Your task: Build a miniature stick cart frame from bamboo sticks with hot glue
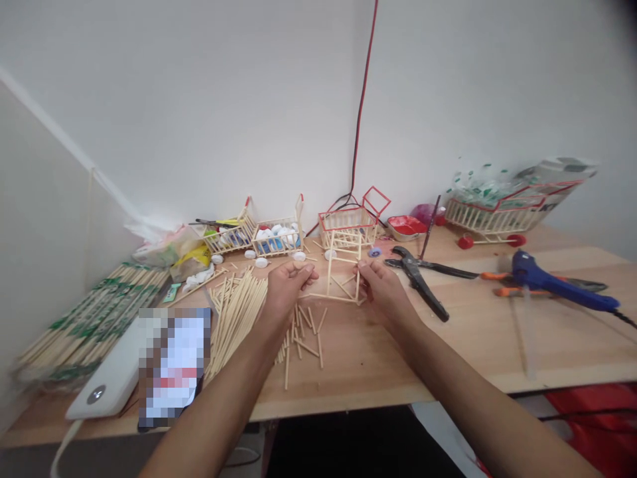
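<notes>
A small frame of thin wooden sticks (344, 260) stands upright above the table, and my right hand (382, 284) grips its right side between thumb and fingers. On the other side, my left hand (289, 284) is closed in a pinch at the fingertips; whatever it holds is too small to tell. A low stick of the frame reaches toward that hand. Left of the hands lies a pile of long sticks (237, 312), partly covered by my left forearm. Several short cut sticks (311, 344) are scattered below the hands.
Behind stand stick-built carts (279, 240), one red-trimmed basket (348, 220) and a larger cart (490, 216). A red paint tray (407, 227), pliers (421, 282) and a blue glue gun (557, 287) lie rightward. Bundled sticks (94, 318), a white power strip (117, 372) and a phone (176, 365) lie left.
</notes>
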The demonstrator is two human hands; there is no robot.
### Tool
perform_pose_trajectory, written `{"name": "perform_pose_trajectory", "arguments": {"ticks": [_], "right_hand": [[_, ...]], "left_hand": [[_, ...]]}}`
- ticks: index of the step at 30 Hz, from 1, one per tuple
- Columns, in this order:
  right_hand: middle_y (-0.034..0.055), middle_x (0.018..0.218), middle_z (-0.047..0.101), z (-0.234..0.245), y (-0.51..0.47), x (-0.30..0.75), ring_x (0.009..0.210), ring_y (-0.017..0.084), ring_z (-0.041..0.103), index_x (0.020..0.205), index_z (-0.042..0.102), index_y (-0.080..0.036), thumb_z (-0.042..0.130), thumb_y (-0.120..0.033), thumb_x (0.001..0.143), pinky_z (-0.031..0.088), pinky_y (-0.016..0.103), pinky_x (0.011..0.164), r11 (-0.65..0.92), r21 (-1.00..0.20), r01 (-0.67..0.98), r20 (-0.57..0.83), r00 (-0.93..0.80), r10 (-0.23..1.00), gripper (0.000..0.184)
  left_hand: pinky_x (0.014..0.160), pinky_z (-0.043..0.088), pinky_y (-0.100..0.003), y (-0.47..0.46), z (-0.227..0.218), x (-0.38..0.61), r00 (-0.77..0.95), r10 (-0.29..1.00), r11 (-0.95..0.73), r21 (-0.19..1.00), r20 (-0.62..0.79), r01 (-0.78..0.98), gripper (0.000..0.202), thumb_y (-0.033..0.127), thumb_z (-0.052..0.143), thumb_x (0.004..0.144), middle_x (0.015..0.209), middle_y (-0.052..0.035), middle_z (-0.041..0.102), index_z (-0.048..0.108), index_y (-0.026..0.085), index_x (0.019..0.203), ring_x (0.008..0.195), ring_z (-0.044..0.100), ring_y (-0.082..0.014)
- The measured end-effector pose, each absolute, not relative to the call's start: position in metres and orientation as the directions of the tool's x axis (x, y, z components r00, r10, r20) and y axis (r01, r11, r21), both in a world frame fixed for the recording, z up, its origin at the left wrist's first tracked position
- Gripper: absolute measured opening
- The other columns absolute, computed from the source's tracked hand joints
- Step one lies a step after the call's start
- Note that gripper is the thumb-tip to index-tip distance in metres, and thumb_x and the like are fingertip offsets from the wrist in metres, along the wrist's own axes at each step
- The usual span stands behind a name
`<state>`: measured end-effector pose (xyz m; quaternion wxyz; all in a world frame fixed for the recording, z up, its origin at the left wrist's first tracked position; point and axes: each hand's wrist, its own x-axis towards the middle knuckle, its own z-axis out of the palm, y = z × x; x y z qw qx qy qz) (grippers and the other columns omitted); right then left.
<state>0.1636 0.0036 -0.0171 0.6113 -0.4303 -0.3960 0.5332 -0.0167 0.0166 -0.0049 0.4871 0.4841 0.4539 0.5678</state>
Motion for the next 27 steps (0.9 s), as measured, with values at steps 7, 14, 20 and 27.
{"name": "perform_pose_trajectory", "arguments": {"ticks": [7,14,20,27], "right_hand": [[-0.007,0.053,0.043,-0.0183,0.0043,0.1644,0.04,0.004,0.037,0.069,0.056,-0.018,0.073,-0.051,0.068,0.026,0.019,0.038,0.066,-0.947,-0.315,0.027,0.128,0.991,0.038],[-0.0067,0.054,0.044,-0.019,0.0051,0.165,0.041,0.004,0.037,0.069,0.056,-0.017,0.074,-0.049,0.069,0.026,0.018,0.038,0.068,-0.938,-0.34,0.027,0.124,0.992,0.036],[-0.0064,0.055,0.045,-0.0173,0.0043,0.1646,0.042,0.004,0.037,0.069,0.056,-0.017,0.076,-0.049,0.067,0.026,0.018,0.038,0.045,-0.93,-0.366,0.001,0.118,0.993,0.038],[-0.0069,0.053,0.044,-0.018,0.0055,0.1645,0.04,0.004,0.036,0.069,0.056,-0.017,0.076,-0.051,0.064,0.024,0.018,0.037,0.059,-0.93,-0.362,0.006,0.146,0.989,0.04]], "left_hand": [[0.042,0.02,-0.018,0.012,0.0011,-0.0145,-0.036,0.995,-0.095,0.975,0.09,-0.199,0.036,0.042,0.07,0.069,0.046,0.0078,0.039,0.046,0.017,0.058,0.04,0.03,-0.0037],[0.038,0.011,-0.019,0.0093,0.0025,-0.0115,0.005,1.0,-0.018,0.979,0.019,-0.202,0.041,0.047,0.065,0.074,0.042,0.0115,0.026,0.039,0.02,0.059,0.035,0.018,-0.0029],[0.039,0.013,-0.019,0.0086,0.003,-0.011,-0.061,0.998,-0.044,0.981,0.033,-0.188,0.046,0.051,0.062,0.076,0.039,0.0094,0.029,0.039,0.019,0.053,0.035,0.021,-0.0032],[0.047,0.031,-0.019,0.0154,-0.0033,-0.0141,-0.084,0.993,-0.09,0.986,0.078,-0.142,0.033,0.041,0.075,0.061,0.054,0.0007,0.057,0.057,0.014,0.059,0.046,0.043,-0.0062]]}}
